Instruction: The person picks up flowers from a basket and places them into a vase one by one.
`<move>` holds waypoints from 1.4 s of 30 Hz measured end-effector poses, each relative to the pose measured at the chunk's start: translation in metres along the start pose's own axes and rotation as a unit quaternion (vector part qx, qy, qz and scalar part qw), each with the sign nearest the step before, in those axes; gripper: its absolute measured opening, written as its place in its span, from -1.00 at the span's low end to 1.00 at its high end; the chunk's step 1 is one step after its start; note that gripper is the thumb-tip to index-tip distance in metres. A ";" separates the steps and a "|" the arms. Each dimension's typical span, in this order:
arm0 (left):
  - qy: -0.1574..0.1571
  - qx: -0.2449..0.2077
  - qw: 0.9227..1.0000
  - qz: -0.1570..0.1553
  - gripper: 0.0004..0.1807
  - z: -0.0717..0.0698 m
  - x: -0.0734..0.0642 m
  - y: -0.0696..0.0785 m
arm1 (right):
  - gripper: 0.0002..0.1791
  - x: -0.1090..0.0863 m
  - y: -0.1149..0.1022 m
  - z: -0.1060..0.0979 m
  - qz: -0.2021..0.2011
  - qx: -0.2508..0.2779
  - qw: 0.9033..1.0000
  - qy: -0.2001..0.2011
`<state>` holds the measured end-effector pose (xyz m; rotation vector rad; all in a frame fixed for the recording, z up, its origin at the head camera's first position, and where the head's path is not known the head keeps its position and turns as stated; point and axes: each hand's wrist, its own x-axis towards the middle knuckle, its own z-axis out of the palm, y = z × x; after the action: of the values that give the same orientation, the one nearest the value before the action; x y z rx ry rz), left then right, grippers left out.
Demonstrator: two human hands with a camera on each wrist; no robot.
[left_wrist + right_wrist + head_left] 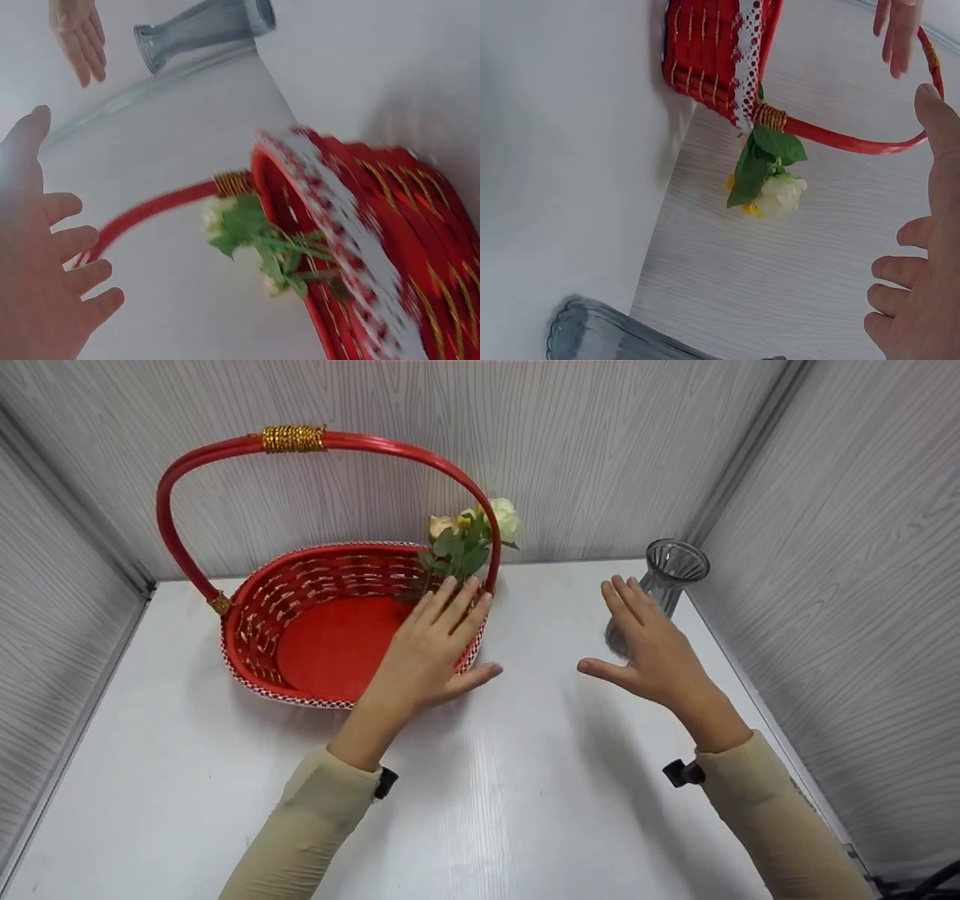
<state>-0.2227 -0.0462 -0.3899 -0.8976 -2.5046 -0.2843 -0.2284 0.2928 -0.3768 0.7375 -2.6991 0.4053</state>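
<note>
A red woven basket (pixel 330 645) with a tall arched handle (pixel 405 450) stands at the left of the white table. Artificial flowers (pixel 465 540) with cream, peach and yellow heads lean at its right end, their stems inside. My left hand (pixel 427 652) hovers over the basket's right side with fingers stretched and holds nothing. On the right, a grey glass vase (pixel 675 566) stands upright. In the head view my right hand (pixel 656 656) partly covers it, fingers straight and thumb spread, holding nothing. Both wrist views show each hand apart from the basket and the vase (pixel 206 30).
Light wood-grain panels (pixel 592 450) wall the white table (pixel 487 810) at the back and both sides. A dark cable (pixel 934 881) shows at the lower right corner. Small black devices (pixel 682 772) sit at both sleeve cuffs.
</note>
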 end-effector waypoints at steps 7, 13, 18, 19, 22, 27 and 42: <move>-0.016 0.017 0.999 0.027 -0.09 0.015 0.031 0.027 | 0.19 0.000 0.022 -0.014 0.005 -0.006 1.000 0.020; -0.039 0.012 0.999 0.030 -0.09 0.027 0.054 0.044 | 0.22 0.005 0.042 -0.021 0.016 -0.004 0.999 0.032; -0.063 0.001 0.998 0.029 -0.08 0.035 0.071 0.054 | 0.22 0.008 0.055 -0.022 0.032 -0.001 0.999 0.028; -0.068 0.002 0.997 0.029 -0.07 0.037 0.074 0.056 | 0.21 0.009 0.057 -0.022 0.034 -0.002 0.999 0.027; -0.073 0.005 0.997 0.030 -0.06 0.042 0.084 0.059 | 0.22 0.011 0.064 -0.023 0.043 -0.004 0.999 0.023; -0.079 0.008 0.996 0.035 -0.06 0.050 0.099 0.064 | 0.23 0.011 0.073 -0.026 0.060 -0.008 0.998 0.018; -0.117 0.033 0.992 0.015 -0.02 0.079 0.142 0.077 | 0.23 0.013 0.102 -0.022 0.118 -0.009 0.993 -0.015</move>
<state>-0.2976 0.1170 -0.3871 -0.9896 -2.6931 -0.0889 -0.2878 0.3791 -0.3709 0.4219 -2.8233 0.4283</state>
